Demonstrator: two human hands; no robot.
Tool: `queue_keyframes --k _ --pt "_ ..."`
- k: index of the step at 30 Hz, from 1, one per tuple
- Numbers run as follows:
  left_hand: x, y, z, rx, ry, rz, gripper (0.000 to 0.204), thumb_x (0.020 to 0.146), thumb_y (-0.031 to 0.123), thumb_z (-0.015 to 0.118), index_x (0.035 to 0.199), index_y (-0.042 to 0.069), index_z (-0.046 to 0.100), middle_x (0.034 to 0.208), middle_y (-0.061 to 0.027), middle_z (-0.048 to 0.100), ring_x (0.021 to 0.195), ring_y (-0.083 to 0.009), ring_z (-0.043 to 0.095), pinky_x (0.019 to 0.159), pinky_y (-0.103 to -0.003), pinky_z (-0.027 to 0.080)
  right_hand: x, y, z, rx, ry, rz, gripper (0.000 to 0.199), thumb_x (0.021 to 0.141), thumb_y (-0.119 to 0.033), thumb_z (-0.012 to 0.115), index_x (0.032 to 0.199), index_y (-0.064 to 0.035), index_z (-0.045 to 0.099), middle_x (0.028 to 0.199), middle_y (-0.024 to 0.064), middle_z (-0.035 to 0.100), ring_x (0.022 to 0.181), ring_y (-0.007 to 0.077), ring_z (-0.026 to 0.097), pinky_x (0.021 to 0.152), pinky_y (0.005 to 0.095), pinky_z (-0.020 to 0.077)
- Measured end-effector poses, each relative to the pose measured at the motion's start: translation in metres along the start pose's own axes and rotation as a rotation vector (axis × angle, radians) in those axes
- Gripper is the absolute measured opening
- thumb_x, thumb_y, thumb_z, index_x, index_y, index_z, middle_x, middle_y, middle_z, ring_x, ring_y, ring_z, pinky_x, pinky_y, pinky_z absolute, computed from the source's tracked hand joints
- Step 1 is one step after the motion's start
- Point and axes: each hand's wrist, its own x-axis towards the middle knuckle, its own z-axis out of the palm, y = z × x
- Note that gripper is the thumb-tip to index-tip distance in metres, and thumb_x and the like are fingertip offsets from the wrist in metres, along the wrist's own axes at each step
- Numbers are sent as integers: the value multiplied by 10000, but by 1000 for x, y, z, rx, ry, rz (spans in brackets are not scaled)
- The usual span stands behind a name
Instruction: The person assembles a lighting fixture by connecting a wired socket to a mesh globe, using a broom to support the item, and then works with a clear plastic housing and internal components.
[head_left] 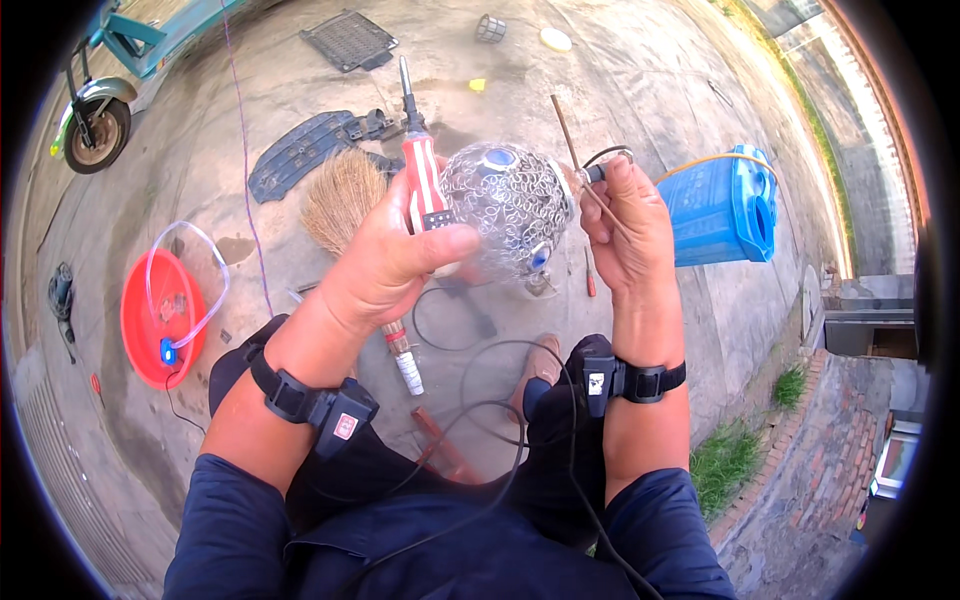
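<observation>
Both hands up on a silvery mesh ball over the concrete yard

From the left: a red basin with clear tubing, then a straw broom on the ground; the left hand is clenched round a red-striped screwdriver, thumb steadying the mesh ball held between the hands; the right hand pinches a thin rod and the ball's black lead, probably to keep it still; a blue tank sits beyond; cables trail across the lap

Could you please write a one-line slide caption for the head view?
Left hand grips a red-striped screwdriver against a silver mesh globe; right hand pinches a thin rod.
</observation>
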Motion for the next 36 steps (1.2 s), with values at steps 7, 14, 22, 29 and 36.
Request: queue_keyframes --k 7,14,22,29,36 --pt "0 -6 -6 32 3 1 972 705 335 899 1458 1 383 1295 -127 611 1188 -237 631 1021 -395 521 -3 -2 1 55 32 15 175 960 -225 718 992 -55 697 782 -8 648 572 41 465 511 197 306" --pt "0 -6 -4 -17 -16 -13 971 713 349 891 1461 2 378 1313 -134 595 1195 -246 625 1038 -408 513 -5 -4 3 97 -32 -44 195 954 -204 722 1068 -48 696 861 9 673 695 57 535 587 194 357" --pt "-1 0 0 -6 -35 39 974 719 331 886 1471 6 360 1339 -143 576 1234 -267 602 1066 -418 492 -2 -1 4 6 -29 -53 159 960 -230 715 891 -104 647 811 -5 682 665 56 549 583 212 372" --pt "1 -6 -3 28 6 60 988 696 316 902 1467 24 356 1349 -142 562 1245 -271 593 1071 -418 488 -6 -7 6 -29 14 -42 137 954 -220 722 916 -95 679 808 -5 681 657 57 547 568 217 371" --pt "0 -5 -5 82 25 72 1039 678 255 913 1485 39 294 1360 -144 549 1279 -274 568 1093 -425 472 -4 -5 6 -21 63 -42 143 948 -216 732 905 -85 694 814 7 696 633 53 536 553 212 360"
